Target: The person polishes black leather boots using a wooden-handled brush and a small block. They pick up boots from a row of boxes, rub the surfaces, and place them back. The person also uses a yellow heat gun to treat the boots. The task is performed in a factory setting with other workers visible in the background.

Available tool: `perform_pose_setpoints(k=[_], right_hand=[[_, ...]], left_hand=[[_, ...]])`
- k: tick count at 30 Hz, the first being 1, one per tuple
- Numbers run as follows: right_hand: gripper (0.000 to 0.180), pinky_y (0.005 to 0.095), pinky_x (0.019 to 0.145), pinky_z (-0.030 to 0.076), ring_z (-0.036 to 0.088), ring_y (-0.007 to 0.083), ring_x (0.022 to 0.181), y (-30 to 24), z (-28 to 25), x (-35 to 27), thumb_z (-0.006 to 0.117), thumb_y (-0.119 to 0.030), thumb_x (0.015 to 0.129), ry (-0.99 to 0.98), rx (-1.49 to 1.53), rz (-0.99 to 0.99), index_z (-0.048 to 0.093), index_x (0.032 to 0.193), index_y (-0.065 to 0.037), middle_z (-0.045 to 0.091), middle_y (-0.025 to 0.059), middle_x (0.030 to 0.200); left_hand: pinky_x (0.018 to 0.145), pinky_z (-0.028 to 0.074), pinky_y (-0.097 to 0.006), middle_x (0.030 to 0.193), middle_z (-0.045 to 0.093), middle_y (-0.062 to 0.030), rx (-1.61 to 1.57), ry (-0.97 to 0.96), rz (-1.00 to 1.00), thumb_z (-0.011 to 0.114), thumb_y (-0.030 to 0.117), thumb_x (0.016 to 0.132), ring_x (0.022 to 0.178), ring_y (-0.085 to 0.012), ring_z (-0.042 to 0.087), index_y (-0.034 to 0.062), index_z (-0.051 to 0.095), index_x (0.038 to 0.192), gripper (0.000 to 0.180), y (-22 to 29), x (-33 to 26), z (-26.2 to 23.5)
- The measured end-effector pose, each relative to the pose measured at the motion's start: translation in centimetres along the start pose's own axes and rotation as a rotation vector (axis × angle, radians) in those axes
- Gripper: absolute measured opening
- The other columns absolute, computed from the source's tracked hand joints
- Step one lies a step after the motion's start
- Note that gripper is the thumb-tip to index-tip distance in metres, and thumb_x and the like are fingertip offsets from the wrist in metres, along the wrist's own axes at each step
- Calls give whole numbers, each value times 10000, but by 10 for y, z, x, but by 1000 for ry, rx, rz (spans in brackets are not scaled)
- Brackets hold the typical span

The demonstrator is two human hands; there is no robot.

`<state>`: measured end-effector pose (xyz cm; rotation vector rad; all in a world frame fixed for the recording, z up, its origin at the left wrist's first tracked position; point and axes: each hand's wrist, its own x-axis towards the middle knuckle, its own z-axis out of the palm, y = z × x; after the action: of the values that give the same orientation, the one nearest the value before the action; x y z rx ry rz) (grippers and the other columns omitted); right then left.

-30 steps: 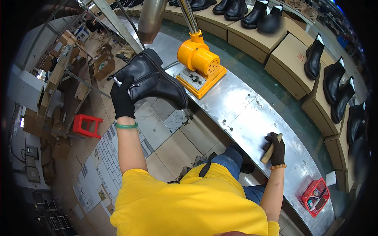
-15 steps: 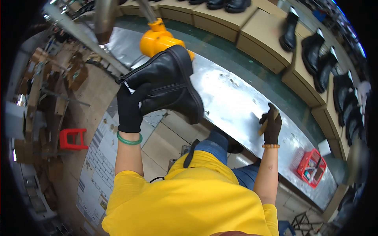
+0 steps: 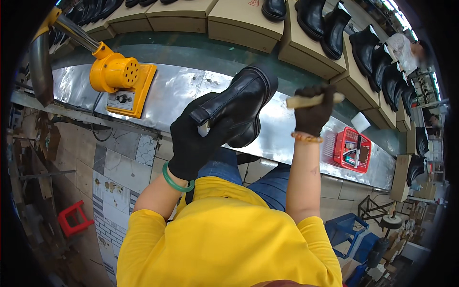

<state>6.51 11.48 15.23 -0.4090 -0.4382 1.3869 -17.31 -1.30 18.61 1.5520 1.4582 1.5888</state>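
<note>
My left hand (image 3: 191,138), in a black glove with a green bangle at the wrist, grips a black leather ankle boot (image 3: 241,105) by its shaft and holds it over the shiny metal bench (image 3: 177,91). My right hand (image 3: 313,115), also gloved in black, is closed around a short pale wooden-handled tool (image 3: 313,100) held level just right of the boot's toe. The tool's working end is hidden by the glove.
A yellow heat blower (image 3: 119,76) stands on the bench at left. A red basket (image 3: 351,148) with small tools sits at right. Cardboard boxes (image 3: 248,21) topped with black boots (image 3: 325,21) line the far side. A red stool (image 3: 74,217) stands on the floor at left.
My left hand has swung the boot from the blower side to the bench's middle. My right hand has risen from the bench with the tool and come close to the boot.
</note>
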Motion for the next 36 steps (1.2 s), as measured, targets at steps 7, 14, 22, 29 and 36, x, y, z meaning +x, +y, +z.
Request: perform_pose_setpoints(k=[7,14,22,29,36], right_hand=[[486,276,588,362,362,108,587,23,94,14,593,-593,822,-47,194,91,457,771,-130,354,-39,679],[457,253,560,307,308,86,564,30,90,18,586,-568,840,-169,375,189,421,733,-156,305,-63,640],[384,238,544,352,343,80,532,37,96,11,670,-455,820,-266,419,185,450,693,-167,364,-66,618],[400,235,531,352,323,81,513,41,98,8,665,-474,818,-235,428,147,448,667,-174,333,-67,599],[438,244,496,287,287,86,509,43,100,8,588,-510,862,-355,293,34,427,642,-167,296,-60,588]], left_hand=[[869,485,-315,1162,580,-151,69,-60,87,755,112,732,1012,-224,608,-7,520,1216,551,8,-1,2],[964,436,-388,1317,465,-194,-101,-359,193,785,111,684,1196,-316,498,66,481,1251,644,0,18,-12],[1031,359,-417,1387,402,-210,-454,-444,117,795,114,624,1287,-358,406,106,495,1227,673,-5,23,-8],[1062,311,-441,1396,396,-213,-311,-456,190,728,52,617,1311,-374,376,89,528,1201,618,1,28,-9],[1076,281,-451,1414,375,-225,-304,-460,169,728,52,618,1341,-391,328,94,549,1175,586,5,28,-5]])
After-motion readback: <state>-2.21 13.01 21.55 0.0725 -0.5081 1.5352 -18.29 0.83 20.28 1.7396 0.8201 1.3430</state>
